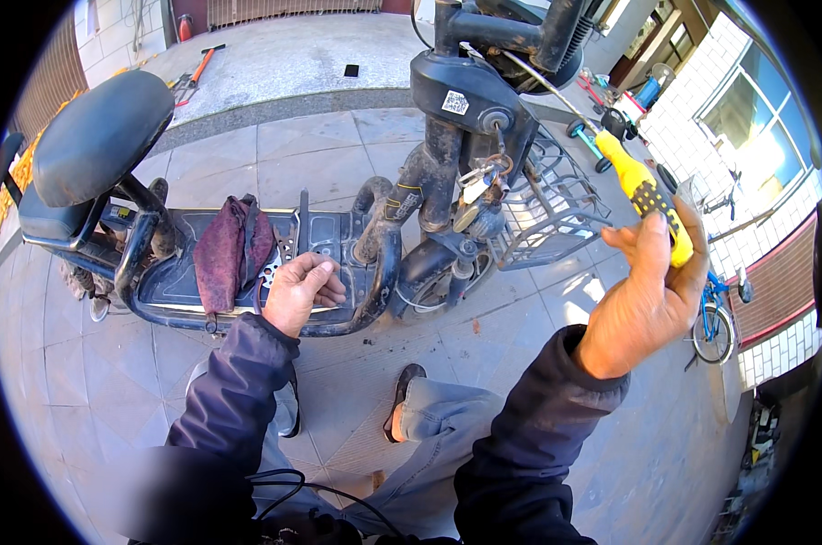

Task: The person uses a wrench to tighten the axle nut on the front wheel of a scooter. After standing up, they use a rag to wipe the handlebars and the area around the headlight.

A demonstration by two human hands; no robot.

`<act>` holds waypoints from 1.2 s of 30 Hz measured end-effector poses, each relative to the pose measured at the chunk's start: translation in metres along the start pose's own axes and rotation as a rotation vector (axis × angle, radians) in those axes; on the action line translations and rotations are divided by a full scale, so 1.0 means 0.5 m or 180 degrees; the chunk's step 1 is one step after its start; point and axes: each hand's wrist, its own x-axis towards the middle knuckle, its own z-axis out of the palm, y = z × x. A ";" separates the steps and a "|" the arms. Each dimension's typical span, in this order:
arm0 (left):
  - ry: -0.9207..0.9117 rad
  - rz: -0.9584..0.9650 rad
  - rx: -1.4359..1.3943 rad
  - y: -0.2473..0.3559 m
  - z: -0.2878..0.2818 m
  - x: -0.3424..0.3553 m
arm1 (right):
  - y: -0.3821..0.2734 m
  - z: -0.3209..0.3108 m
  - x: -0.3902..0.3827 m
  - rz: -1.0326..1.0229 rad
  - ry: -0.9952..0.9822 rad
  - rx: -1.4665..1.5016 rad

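Note:
My right hand (pixel 643 304) is closed round the handle of a yellow screwdriver (pixel 627 177) with black grip spots. Its long shaft slants up and left, toward the handlebar area of a dark electric scooter (pixel 470 91). My left hand (pixel 302 291) hovers over the scooter's footboard (pixel 179 282) with its fingers curled in; whether something small lies in them is hidden. Beside that hand a dark red cloth pouch (pixel 225 254) rests on the footboard, next to several metal tools (pixel 284 245). A bunch of keys (pixel 479 177) hangs from the ignition on the front column.
The black seat (pixel 102 136) rises at the left, and a wire basket (pixel 552 204) sits at the scooter's front. On the concrete behind lie an orange-handled hammer (pixel 207 65) and a black phone-like slab (pixel 351 71). A blue bicycle (pixel 713 322) stands at the right.

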 end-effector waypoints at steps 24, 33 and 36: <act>-0.0008 -0.0036 0.0085 -0.008 0.004 -0.002 | 0.003 0.009 0.008 -0.0186 -0.0139 -0.1053; 0.0015 -0.0052 0.0149 -0.009 0.003 -0.002 | 0.025 0.037 -0.005 -0.0637 0.0335 -0.0823; 0.0004 -0.0056 0.0139 -0.012 0.000 -0.002 | 0.015 0.041 -0.011 -0.0629 0.0307 -0.0817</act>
